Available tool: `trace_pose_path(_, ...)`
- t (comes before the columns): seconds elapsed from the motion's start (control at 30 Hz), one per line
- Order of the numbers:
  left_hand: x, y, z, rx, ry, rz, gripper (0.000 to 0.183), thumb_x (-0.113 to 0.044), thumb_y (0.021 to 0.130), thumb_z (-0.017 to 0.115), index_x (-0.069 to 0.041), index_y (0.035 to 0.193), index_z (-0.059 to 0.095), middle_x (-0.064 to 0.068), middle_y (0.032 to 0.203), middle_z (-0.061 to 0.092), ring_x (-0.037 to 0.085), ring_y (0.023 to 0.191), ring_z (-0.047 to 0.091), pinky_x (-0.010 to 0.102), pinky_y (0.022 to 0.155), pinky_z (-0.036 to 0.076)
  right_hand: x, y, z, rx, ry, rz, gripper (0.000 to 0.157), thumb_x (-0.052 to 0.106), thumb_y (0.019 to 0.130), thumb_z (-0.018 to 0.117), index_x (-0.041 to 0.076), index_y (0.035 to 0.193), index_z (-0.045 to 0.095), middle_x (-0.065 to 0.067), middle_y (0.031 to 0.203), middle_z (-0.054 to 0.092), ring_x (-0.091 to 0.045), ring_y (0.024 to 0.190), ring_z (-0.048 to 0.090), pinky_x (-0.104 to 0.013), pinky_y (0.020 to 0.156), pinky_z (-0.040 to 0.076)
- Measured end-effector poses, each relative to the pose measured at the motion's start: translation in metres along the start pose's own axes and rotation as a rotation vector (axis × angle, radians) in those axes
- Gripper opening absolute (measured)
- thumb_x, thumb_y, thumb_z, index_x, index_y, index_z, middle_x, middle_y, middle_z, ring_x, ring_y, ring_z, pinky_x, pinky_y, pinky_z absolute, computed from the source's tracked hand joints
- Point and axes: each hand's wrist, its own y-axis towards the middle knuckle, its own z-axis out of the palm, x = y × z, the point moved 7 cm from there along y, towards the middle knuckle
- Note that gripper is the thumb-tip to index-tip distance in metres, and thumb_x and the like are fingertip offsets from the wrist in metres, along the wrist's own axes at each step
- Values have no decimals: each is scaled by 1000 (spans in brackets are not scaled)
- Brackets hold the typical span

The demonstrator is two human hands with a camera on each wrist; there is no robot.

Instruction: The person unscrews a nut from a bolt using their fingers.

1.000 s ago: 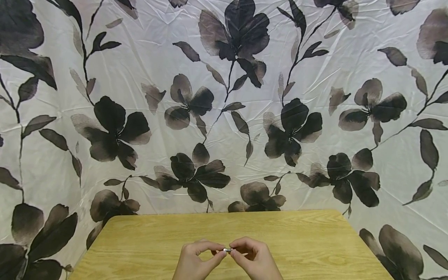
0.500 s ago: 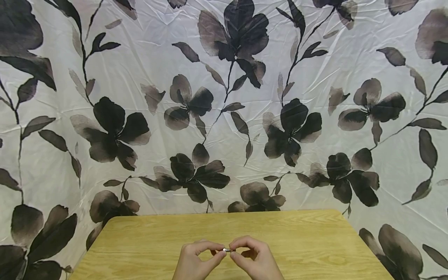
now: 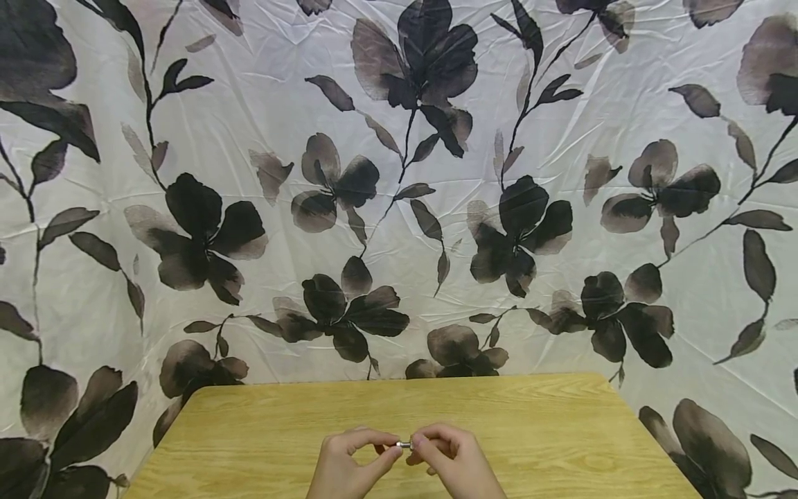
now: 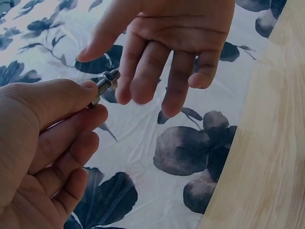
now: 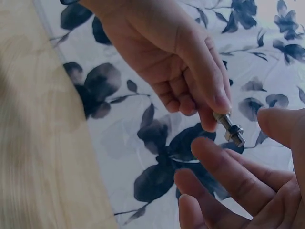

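My left hand (image 3: pixel 354 459) pinches a small metal bolt (image 5: pixel 226 121) by its head end, between thumb and index finger. The bolt's threaded shaft points toward my right hand (image 3: pixel 454 457). A hex nut (image 5: pixel 233 132) sits on the thread near the free end, with a short bit of thread past it. In both wrist views the right thumb and fingers are spread apart around that end, with a gap to the nut. From the head view, the right thumb tip overlaps the bolt's end. The left hand's other fingers are curled below the bolt.
Both hands are above a wood-grain table (image 3: pixel 262 423) with rounded far corners. Behind it hangs a white cloth (image 3: pixel 436 229) printed with dark flowers, which also runs along the sides.
My right thumb has shifted up and forward past the bolt's end, and the right fingers have parted from their earlier pinch there. The left hand keeps its hold in the same place.
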Motion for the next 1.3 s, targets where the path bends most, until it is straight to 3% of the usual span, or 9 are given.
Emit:
trace_pose_path(0.27,0,0,3,38,-22,22,7,-24,87,85,-19,91,83,-10,83,77,1,73,66,26,68,58,-2,0,3,34,-30,-40,38,35,105,61,0,111,74,-15,91,78,-12,85,74,-32,76,56)
trace_pose_path(0.5,2,0,4,78,-21,32,6,-24,88,84,-20,93,82,-9,85,78,1,75,67,27,70,59,4,-2,6,40,19,-69,32,25,101,69,-3,115,72,-21,100,77,-16,92,76,-30,86,58)
trace_pose_path(0.7,2,1,3,99,-28,23,8,-23,89,83,-19,96,83,-7,87,79,1,76,67,27,70,59,8,-3,5,20,-31,-97,27,22,99,71,0,115,73,-17,104,76,-12,88,73,-25,78,57)
trace_pose_path(1.07,-1,1,4,59,-20,35,7,-20,86,85,-21,92,83,-10,84,77,1,74,67,26,68,58,12,-3,4,1,-69,-170,19,14,95,74,2,110,73,-14,109,72,-10,95,71,-25,78,58)
trace_pose_path(1.2,-1,1,3,57,-20,27,5,-22,87,84,-20,92,83,-9,84,77,1,74,67,26,68,58,16,-5,7,30,-60,-264,15,10,95,73,-1,104,71,-23,112,69,-10,101,69,-27,79,59)
trace_pose_path(1.3,0,1,3,50,-20,10,5,-22,87,84,-19,91,83,-10,83,77,1,74,67,26,69,58,18,-7,8,36,-60,-280,19,12,97,73,-3,106,68,-27,120,65,-6,106,65,-28,81,59)
